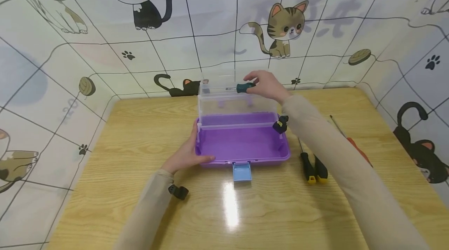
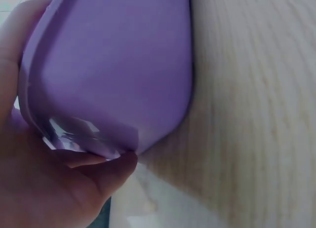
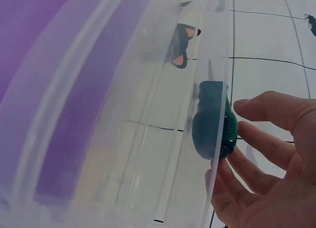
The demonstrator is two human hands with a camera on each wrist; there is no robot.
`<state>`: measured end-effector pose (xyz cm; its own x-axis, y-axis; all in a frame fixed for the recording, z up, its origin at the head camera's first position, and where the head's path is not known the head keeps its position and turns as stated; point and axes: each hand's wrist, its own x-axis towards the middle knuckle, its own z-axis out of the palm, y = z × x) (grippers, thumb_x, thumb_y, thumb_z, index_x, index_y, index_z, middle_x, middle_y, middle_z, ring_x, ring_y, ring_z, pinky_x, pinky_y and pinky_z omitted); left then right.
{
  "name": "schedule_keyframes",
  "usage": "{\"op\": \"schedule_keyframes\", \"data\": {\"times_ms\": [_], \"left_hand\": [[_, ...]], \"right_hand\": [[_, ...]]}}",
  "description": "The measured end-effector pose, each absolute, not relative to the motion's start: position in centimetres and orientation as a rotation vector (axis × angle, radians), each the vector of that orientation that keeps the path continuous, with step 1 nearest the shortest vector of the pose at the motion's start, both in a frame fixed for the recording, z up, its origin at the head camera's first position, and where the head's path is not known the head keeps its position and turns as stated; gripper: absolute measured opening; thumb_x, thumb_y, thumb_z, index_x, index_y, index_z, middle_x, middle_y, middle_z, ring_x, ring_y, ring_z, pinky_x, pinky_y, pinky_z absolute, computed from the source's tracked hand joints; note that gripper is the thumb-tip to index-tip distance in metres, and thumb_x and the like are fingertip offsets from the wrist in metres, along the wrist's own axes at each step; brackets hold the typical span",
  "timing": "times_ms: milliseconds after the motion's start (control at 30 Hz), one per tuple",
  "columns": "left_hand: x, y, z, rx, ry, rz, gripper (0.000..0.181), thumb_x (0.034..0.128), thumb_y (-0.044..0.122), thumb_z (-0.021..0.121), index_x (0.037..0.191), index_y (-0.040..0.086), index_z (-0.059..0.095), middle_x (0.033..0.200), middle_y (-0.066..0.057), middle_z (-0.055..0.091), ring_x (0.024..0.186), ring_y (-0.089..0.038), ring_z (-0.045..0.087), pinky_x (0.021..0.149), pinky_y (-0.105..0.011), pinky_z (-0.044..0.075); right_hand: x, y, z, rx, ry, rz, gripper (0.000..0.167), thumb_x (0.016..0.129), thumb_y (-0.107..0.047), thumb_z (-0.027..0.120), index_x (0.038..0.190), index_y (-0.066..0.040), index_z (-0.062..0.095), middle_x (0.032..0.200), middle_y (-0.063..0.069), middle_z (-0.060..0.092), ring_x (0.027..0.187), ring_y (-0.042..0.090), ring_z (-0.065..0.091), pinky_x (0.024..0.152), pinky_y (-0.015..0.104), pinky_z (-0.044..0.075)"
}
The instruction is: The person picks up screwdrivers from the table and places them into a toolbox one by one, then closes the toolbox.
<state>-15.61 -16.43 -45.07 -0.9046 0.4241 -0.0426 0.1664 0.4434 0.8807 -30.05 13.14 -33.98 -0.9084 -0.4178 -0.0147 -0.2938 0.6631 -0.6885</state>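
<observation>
Two hands are working well apart at a purple box [image 1: 238, 143] sitting in the middle of the worktop [image 1: 147, 129]. The left hand [image 1: 186, 152] is clamping the box at its left near corner, its thumb lying over the near rim and its fingers reaching along the left wall. The right hand [image 1: 268, 86] is hovering at the box's far side, its fingers bending about the dark green handle of a small screwdriver [image 1: 243, 87]; whether they are pinching it, I cannot tell. That screwdriver is pointing its shaft left at the clear plastic top part [image 1: 214, 106], which is rising along the far side of the box. A light blue latch [image 1: 242, 172] is hanging from the near rim. To the right, two black-and-yellow handles [image 1: 308, 168] are lying side by side, and farther right a red-handled screwdriver [image 1: 357, 148] is lying partly behind the right sleeve [image 1: 336, 160].
</observation>
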Motion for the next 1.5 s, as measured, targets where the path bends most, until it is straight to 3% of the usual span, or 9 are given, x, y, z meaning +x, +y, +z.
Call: {"op": "schedule_keyframes", "data": {"times_ms": [267, 467, 867, 1267, 1500], "left_hand": [[-15.5, -16.5, -45.5, 0.532, 2.374, 1.527, 0.136, 0.0693, 0.026, 0.087, 0.150, 0.034, -0.022, 0.160, -0.012, -0.005, 0.142, -0.038, 0.014, 0.109, -0.056, 0.020], [-15.5, -16.5, -45.5, 0.499, 2.299, 1.580, 0.135, 0.0701, 0.021, 0.087, 0.149, 0.039, -0.021, 0.160, -0.007, -0.008, 0.143, -0.036, 0.011, 0.110, -0.055, 0.017], [-15.4, -16.6, -45.2, 0.520, 2.281, 1.566, 0.136, 0.0705, 0.013, 0.086, 0.149, 0.031, -0.024, 0.159, -0.011, -0.014, 0.143, -0.040, 0.007, 0.110, -0.058, 0.015], [-15.4, -16.7, -45.5, 0.505, 2.284, 1.567, 0.134, 0.0722, 0.020, 0.086, 0.147, 0.042, -0.023, 0.160, -0.008, -0.012, 0.144, -0.036, 0.006, 0.111, -0.057, 0.014], [-15.4, -16.7, -45.4, 0.510, 2.287, 1.560, 0.134, 0.0728, 0.021, 0.085, 0.148, 0.040, -0.024, 0.160, -0.007, -0.013, 0.144, -0.036, 0.005, 0.110, -0.058, 0.014]], "right_hand": [[-27.3, 15.5, -33.6, -0.592, 2.792, -1.237, 0.040, 0.087, -0.007, 0.065, 0.126, 0.001, 0.058, 0.128, 0.018, 0.054, 0.115, 0.036, 0.050, 0.096, 0.047, 0.043], [-25.5, 17.8, -33.7, -0.558, 2.827, -1.323, 0.034, 0.088, -0.004, 0.063, 0.121, 0.003, 0.061, 0.121, 0.019, 0.056, 0.111, 0.035, 0.050, 0.095, 0.047, 0.042], [-23.4, 20.7, -34.3, -0.513, 2.822, -1.350, 0.028, 0.090, -0.004, 0.062, 0.117, 0.004, 0.062, 0.118, 0.020, 0.059, 0.108, 0.035, 0.052, 0.093, 0.048, 0.042], [-22.2, 22.5, -35.0, -0.511, 2.878, -1.328, 0.023, 0.091, -0.004, 0.062, 0.112, 0.004, 0.066, 0.111, 0.020, 0.065, 0.102, 0.030, 0.057, 0.089, 0.046, 0.045], [-21.6, 23.3, -35.3, -0.527, 2.872, -1.306, 0.023, 0.092, -0.007, 0.062, 0.112, 0.005, 0.065, 0.111, 0.019, 0.064, 0.101, 0.028, 0.056, 0.088, 0.044, 0.043]]}}
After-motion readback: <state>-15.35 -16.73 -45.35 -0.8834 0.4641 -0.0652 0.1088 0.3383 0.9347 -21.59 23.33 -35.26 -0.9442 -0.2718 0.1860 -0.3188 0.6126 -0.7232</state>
